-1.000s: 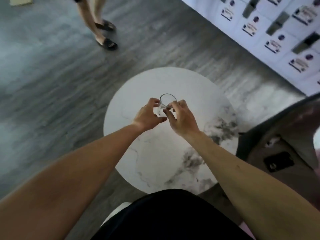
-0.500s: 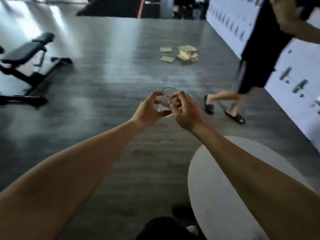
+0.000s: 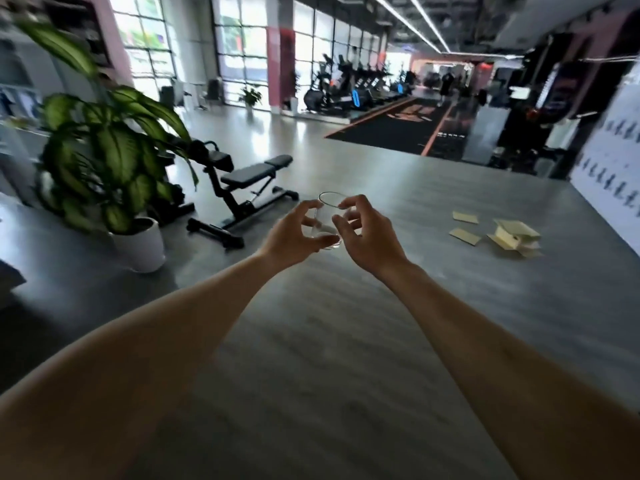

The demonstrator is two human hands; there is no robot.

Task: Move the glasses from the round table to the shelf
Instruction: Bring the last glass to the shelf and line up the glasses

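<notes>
Glass (image 3: 328, 221) is what I carry, a clear tumbler held upright in the air between my two hands, out at arm's length over bare floor (image 3: 311, 358). My left hand (image 3: 294, 237) curls round its left side, thumb under near the base and fingertips near the rim; my right hand (image 3: 367, 237) curls round the right side the same way. Both hands grip with fingertips only, not a full wrap, so I judge the hold to be light.

That is the first risk: smooth glass pinched by fingertips could slip, and nothing lies beneath it but hard floor, where it would likely break. Gripping harder on one side could tilt it.

Beyond the glass and to its left stands a workout bench (image 3: 242, 192) with low feet sticking out, and left of that a potted plant (image 3: 114, 161) with wide leaves. Walking that way, I could catch a foot or brush a leaf and jolt the glass. Beyond the glass to its right, flat cardboard pieces (image 3: 498, 233) lie loose on the floor, which might slide underfoot.

No shelf shows clearly here, so I cannot tell how far I must go. The view is blurred, which suggests I am turning fast; a quick turn could swing the glass loose.
</notes>
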